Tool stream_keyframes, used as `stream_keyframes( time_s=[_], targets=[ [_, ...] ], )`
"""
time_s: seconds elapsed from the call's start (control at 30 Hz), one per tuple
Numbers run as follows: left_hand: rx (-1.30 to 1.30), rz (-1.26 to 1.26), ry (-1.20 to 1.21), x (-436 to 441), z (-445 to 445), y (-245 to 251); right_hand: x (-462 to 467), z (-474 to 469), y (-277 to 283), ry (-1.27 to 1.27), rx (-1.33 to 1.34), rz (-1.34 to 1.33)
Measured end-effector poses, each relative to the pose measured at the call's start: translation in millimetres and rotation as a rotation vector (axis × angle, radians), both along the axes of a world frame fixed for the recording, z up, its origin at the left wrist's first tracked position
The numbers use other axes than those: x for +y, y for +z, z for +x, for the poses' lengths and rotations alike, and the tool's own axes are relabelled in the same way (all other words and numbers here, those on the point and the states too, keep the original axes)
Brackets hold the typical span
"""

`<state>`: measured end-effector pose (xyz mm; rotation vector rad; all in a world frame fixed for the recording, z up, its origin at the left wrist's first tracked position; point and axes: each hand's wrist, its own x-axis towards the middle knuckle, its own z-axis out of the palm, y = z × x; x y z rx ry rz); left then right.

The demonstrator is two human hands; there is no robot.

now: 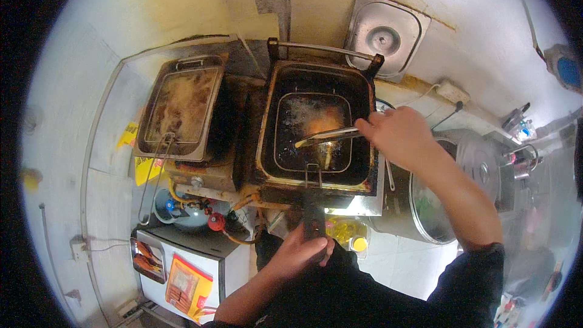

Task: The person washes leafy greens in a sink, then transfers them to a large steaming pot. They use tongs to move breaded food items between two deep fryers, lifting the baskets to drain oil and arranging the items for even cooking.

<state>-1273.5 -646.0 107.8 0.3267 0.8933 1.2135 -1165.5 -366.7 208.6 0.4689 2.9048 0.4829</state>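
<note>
My left hand [303, 248] is wrapped around the dark handle [314, 218] of a wire fry basket [278, 146]. The basket sits down in the dark oil of the right-hand deep fryer [263, 146]. My right hand [401, 136] grips metal tongs [334, 134] that reach over the basket from the right. Close to the tongs' tips is a pale yellow piece of food [327, 160], and an orange-brown piece [325, 118] lies behind them in bubbling oil. Whether the tongs pinch any food, I cannot tell.
Another fryer [182, 152] on the left holds a basket in foaming oil. Below it are a gas cylinder [184, 218] with a red regulator [216, 222] and a white cabinet [182, 264]. A large metal pot [432, 209] stands at right; a steel lid [387, 32] leans behind the fryer.
</note>
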Motion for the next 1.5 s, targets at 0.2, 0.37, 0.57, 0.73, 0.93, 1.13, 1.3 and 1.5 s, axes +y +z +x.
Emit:
stream_keyframes(
  time_s=[0.2, 0.37, 0.57, 0.73, 0.93, 1.13, 1.3, 1.5],
  targets=[
    [-0.064, 0.006, 0.027, 6.7, -5.8, -0.9, 22.4, 21.1, 15.7, -0.202, 0.144, -0.225],
    [-0.129, -0.004, 0.029, 6.6, -8.9, -6.8, 41.1, 44.4, 3.4, -0.258, 0.332, -0.455],
    [-0.150, -0.022, 0.010, 5.7, -12.3, -9.8, 48.7, 66.3, 4.8, -0.391, 0.488, -0.597],
    [-0.098, -0.035, 0.010, 6.9, -10.7, -10.1, 35.4, 64.9, 2.3, -0.352, 0.397, -0.305],
    [-0.112, -0.041, -0.016, 6.6, -13.4, -9.3, 3.1, 54.9, -5.6, -0.118, 0.096, -0.007],
    [-0.126, -0.034, -0.120, -1.4, -21.3, -8.3, -12.7, 72.6, 34.1, -0.213, 0.090, -0.116],
    [-0.125, 0.053, -0.158, -25.7, -30.2, -22.9, -8.9, 85.7, 44.3, -0.368, 0.180, -0.292],
    [-0.100, 0.019, 0.123, -74.8, -70.5, -62.2, -12.6, 93.1, 8.5, -0.500, 0.332, -0.501]
  ],
)
